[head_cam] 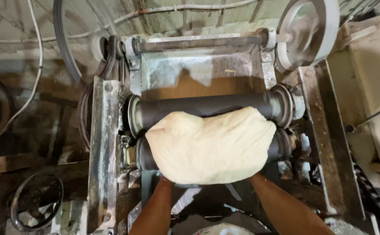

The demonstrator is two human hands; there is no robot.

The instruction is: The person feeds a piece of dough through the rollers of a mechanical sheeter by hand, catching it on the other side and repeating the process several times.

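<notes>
A large pale cream slab of dough lies draped over the two dark grey metal rollers of a worn, rust-stained steel rolling machine, covering most of the lower roller. Both forearms run up beneath the slab's near edge. The left hand and right hand are hidden under the dough — grip cannot be determined. A silver pulley wheel stands at upper right; a black handwheel sits at lower left.
</notes>
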